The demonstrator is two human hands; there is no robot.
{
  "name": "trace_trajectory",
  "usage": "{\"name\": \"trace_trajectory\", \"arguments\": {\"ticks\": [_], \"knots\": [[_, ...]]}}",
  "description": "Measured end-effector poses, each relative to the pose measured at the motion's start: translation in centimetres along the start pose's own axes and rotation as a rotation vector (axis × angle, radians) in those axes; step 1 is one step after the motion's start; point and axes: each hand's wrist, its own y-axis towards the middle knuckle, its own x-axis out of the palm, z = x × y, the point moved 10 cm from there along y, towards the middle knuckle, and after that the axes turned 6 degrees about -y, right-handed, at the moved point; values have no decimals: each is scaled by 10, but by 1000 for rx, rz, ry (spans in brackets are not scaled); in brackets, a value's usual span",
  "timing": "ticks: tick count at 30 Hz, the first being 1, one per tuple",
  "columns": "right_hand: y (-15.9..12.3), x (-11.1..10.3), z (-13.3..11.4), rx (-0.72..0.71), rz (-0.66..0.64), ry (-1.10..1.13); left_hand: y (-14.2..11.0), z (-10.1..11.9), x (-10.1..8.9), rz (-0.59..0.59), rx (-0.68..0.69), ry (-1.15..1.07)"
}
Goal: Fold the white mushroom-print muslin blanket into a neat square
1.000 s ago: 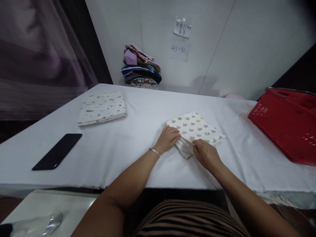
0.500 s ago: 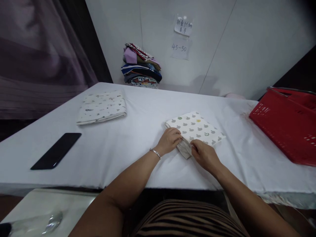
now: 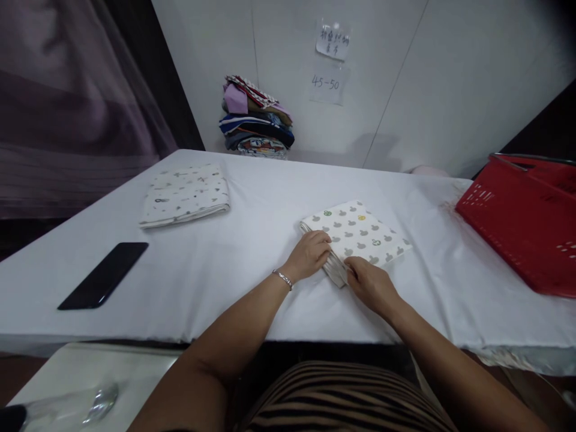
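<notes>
A folded white cloth (image 3: 360,231) with grey, green and yellow apple-like prints lies on the white-covered table (image 3: 252,264) in front of me. My left hand (image 3: 310,253), with a silver bracelet at the wrist, is closed on the cloth's near left edge, fingers curled over its layers. On the near corner, my right hand (image 3: 369,282) pinches the edge of the same cloth. Loose layers show between the two hands. The undersides of the fingers are hidden.
Another folded patterned cloth (image 3: 186,195) lies at the back left. Nearer is a black phone (image 3: 103,276). A red basket (image 3: 517,222) stands at the right, and a stack of folded fabrics (image 3: 257,120) is behind the table. A clear bottle (image 3: 67,408) lies lower left.
The right hand has shifted slightly up and left, drawing the cloth's near layers in flatter under the top. The left hand has barely moved.
</notes>
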Motion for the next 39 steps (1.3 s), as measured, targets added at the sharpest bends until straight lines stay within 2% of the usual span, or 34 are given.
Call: {"name": "trace_trajectory", "arguments": {"ticks": [6, 13, 17, 21, 24, 27, 31, 36, 39], "knots": [[-5, 0, -16, -54, 32, -178, -2, -6, 9, -118, -42, -60], [-18, 1, -26, -137, 98, -243, -5, -11, 6, -82, -90, -39], [-21, -5, -26, -207, 194, -210, -7, -13, 8, -79, -88, -35], [-19, -25, -21, -260, 286, -30, -7, -13, 8, -66, -66, -42], [-17, -30, -17, -261, 246, 100, -7, -10, 7, -47, -31, -50], [-18, -23, -20, -271, 149, 137, -5, -8, 7, -49, -16, -42], [-20, -19, -18, -231, 169, 187, -3, -8, 4, -81, -30, 8], [-20, 4, -29, -270, 105, 57, -3, -10, -1, -92, -26, 88], [-21, 10, -34, -278, 103, 16, -4, -13, -2, -103, -39, 96]]}}
